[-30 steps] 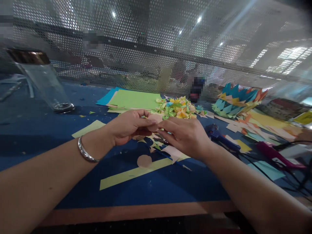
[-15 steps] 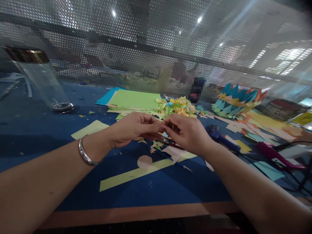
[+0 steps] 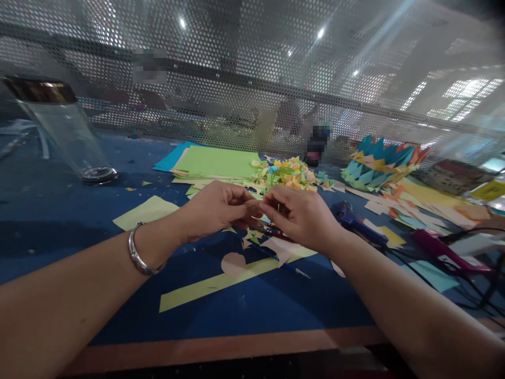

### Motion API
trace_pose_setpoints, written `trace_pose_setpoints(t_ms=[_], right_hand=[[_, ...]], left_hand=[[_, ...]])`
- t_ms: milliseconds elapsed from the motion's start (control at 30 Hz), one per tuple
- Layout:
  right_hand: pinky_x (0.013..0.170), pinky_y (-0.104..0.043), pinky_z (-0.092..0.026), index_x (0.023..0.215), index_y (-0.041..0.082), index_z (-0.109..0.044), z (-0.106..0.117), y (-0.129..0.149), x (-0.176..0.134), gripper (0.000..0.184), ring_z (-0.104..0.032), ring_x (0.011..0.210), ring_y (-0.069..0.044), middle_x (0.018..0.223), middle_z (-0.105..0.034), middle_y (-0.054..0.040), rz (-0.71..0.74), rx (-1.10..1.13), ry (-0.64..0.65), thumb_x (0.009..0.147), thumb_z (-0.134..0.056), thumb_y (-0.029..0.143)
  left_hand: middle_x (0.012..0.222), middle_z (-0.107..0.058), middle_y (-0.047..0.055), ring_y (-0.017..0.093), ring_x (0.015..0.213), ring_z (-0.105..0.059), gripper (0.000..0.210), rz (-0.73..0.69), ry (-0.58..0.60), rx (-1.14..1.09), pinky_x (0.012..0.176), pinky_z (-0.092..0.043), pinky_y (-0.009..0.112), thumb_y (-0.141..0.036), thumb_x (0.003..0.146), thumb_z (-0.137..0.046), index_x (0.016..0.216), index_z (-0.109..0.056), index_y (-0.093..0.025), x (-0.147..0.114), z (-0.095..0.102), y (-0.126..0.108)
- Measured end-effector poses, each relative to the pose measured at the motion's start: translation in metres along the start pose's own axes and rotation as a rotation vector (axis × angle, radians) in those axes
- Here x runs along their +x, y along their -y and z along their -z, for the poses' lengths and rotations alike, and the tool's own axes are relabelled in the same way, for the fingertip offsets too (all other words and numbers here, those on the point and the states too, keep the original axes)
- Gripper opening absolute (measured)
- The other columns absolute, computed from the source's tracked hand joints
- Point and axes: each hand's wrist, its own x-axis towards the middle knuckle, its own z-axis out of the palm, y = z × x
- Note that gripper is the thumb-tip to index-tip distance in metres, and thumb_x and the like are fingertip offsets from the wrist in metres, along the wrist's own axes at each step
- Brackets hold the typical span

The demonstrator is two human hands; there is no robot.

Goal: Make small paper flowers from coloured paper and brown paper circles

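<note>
My left hand (image 3: 221, 210) and my right hand (image 3: 302, 213) meet at the fingertips above the blue table. Both are closed in a pinch; whatever sits between the fingers is too small and hidden to name. Beneath them lie scissors (image 3: 272, 230), partly covered by my right hand. Around these are star-shaped paper scraps, a pale pink paper circle (image 3: 233, 264), a long yellow-green paper strip (image 3: 189, 295) and a blue pen (image 3: 294, 267). Just beyond my hands rises a heap of small folded paper pieces (image 3: 290, 172).
A glass bottle (image 3: 74, 131) stands at left. Behind my hands is a stack of coloured paper (image 3: 221, 160). To the right are a blue glue gun (image 3: 359, 223), a pointed paper ring (image 3: 382, 163), paper scraps and a purple power strip (image 3: 445, 252) with cables. Perforated metal panels close off the back.
The camera view has shifted very slightly. My hands stay together in nearly the same pose, with only a small movement of the fingers.
</note>
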Motion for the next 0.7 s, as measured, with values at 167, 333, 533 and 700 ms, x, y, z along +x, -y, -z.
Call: trace_pose_setpoints(t_ms=[167, 333, 533, 700], right_hand=[[0.058, -0.025, -0.03, 0.085, 0.018, -0.06, 0.0001, 0.0001, 0.0001, 0.019, -0.05, 0.062, -0.011, 0.074, -0.062, -0.0007, -0.013, 0.013, 0.001, 0.096, -0.052, 0.032], [0.058, -0.025, -0.03, 0.084, 0.018, -0.059, -0.0003, -0.0007, -0.0006, 0.023, -0.05, 0.061, -0.011, 0.073, -0.063, -0.0005, -0.04, 0.053, -0.041, 0.096, -0.054, 0.037], [0.057, -0.024, -0.03, 0.086, 0.018, -0.058, 0.0013, -0.0001, -0.001, 0.021, -0.046, 0.058, -0.01, 0.071, -0.06, 0.0007, -0.035, 0.108, -0.042, 0.097, -0.054, 0.035], [0.056, -0.024, -0.029, 0.08, 0.018, -0.053, 0.0029, 0.0027, -0.0023, 0.022, -0.041, 0.056, -0.009, 0.068, -0.054, 0.002, -0.021, 0.114, 0.003, 0.098, -0.052, 0.032]], left_hand=[[0.085, -0.075, 0.004, 0.016, 0.083, -0.073, 0.025, -0.031, 0.0, 0.005, 0.078, -0.057, 0.027, -0.04, 0.08, -0.075, 0.09, -0.072, -0.018, 0.0022, 0.0021, 0.004], [0.082, -0.076, 0.004, 0.017, 0.082, -0.074, 0.026, -0.049, -0.012, 0.01, 0.076, -0.058, 0.028, -0.042, 0.08, -0.075, 0.087, -0.069, -0.017, 0.0038, 0.0026, 0.0037], [0.084, -0.076, 0.005, 0.019, 0.086, -0.074, 0.025, -0.066, -0.02, 0.037, 0.076, -0.057, 0.027, -0.039, 0.081, -0.074, 0.087, -0.066, -0.017, 0.0033, 0.0008, 0.0014], [0.081, -0.074, 0.005, 0.02, 0.083, -0.073, 0.022, -0.125, -0.018, 0.195, 0.072, -0.056, 0.028, -0.039, 0.085, -0.069, 0.082, -0.063, -0.018, 0.0007, 0.0065, 0.0095]])
